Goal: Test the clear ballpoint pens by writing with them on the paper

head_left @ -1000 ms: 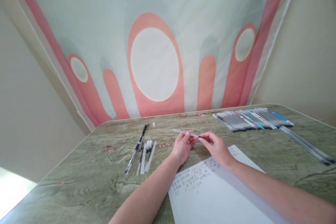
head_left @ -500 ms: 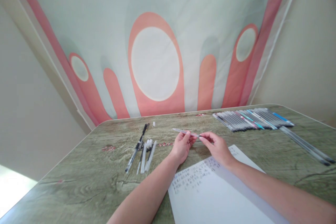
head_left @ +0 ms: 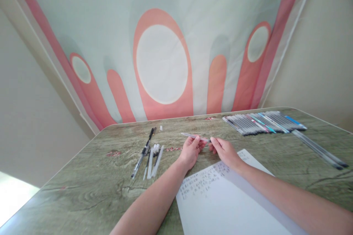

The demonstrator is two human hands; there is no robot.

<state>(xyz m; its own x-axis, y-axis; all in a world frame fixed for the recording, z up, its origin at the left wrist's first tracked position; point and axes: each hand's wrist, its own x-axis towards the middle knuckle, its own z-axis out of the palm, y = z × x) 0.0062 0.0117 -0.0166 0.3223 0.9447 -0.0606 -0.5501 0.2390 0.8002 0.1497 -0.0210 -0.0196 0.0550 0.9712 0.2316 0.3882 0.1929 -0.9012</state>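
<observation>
A slim clear pen [head_left: 188, 134] lies level between my hands, above the wooden table. My left hand [head_left: 191, 150] is closed around its middle, with the pale end sticking out to the left. At its dark right end, my right hand [head_left: 224, 150] pinches with thumb and fingers. Just below the hands is a white sheet of paper [head_left: 220, 205] with handwritten lines along its upper part; my right forearm crosses over it.
Left of the hands lie a black-capped pen [head_left: 143, 151], several loose pen parts [head_left: 154, 161] and a small white piece [head_left: 161, 128]. A row of several pens [head_left: 259, 123] lies at the back right of the table [head_left: 82, 183], with clear pens [head_left: 320, 148] beside it.
My right fingers have shifted slightly on the pen's dark end, the thumb now pointing more upward. The left hand keeps its hold. The view has tilted a little.
</observation>
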